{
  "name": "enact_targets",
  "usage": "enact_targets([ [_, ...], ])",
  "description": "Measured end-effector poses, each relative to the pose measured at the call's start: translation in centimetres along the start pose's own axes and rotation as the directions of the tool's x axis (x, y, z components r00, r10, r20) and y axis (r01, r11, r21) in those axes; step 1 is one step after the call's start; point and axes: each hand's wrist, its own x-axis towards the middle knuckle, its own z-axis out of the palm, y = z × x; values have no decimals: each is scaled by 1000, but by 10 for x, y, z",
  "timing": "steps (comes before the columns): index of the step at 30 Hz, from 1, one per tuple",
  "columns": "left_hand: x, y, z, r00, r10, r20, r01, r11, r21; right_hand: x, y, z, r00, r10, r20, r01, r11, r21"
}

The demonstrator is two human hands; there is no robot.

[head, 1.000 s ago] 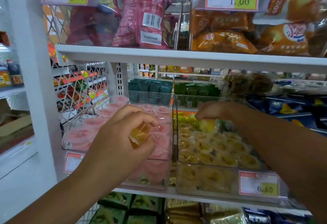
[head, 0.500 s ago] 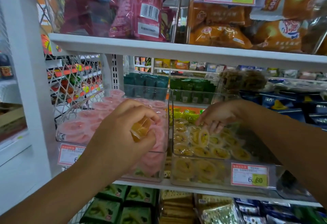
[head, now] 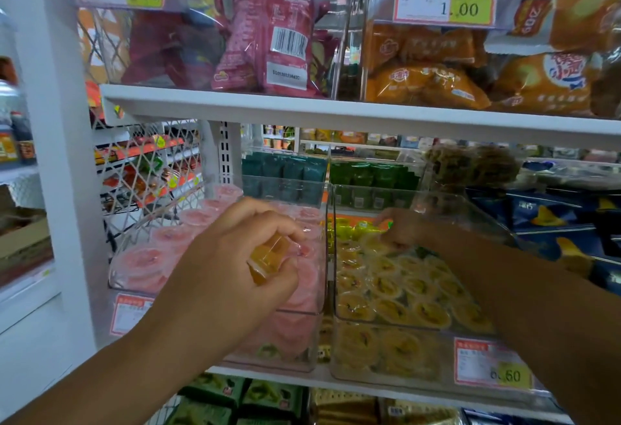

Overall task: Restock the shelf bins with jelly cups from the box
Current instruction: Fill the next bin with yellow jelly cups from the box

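My left hand [head: 228,266] grips an orange jelly cup [head: 267,256] in front of the clear left bin [head: 285,344], which is filled with pink jelly cups [head: 144,260]. My right hand [head: 403,226] reaches over the clear right bin [head: 396,354] to its rear. Its fingertips point down onto the yellow jelly cups [head: 389,307] that fill this bin. Whether those fingers pinch a cup is hidden. The box is out of view.
The white shelf board [head: 336,112] above carries bins of red and orange snack bags and hangs low over the hands. Green packets [head: 366,172] sit behind the jelly bins. Blue bags [head: 554,216] lie to the right, a price tag [head: 490,364] on the right bin's front.
My right hand carried a yellow cup into the right bin and set it among the others, then stayed at the rear. My left hand kept hold of the orange cup.
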Motion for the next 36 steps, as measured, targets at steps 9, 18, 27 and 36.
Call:
enact_targets([
  [9, 6, -4, 8, 1000, -7, 11, 7, 1000, -11, -4, -5, 20, 986, -164, 42, 169, 944, -283],
  [18, 5, 1, 6, 1000, -12, 13, 12, 1000, -5, 3, -8, 37, 967, -255, 21, 253, 942, -222],
  [27, 4, 8, 4, 999, -22, 48, 23, 1000, -5, -4, -8, 35, 948, -252, 192, 313, 843, -438],
  [36, 23, 37, 17, 975, 9, 221, 9, 997, -81, -90, -50, -41, 956, -282, 88, 269, 954, 136],
])
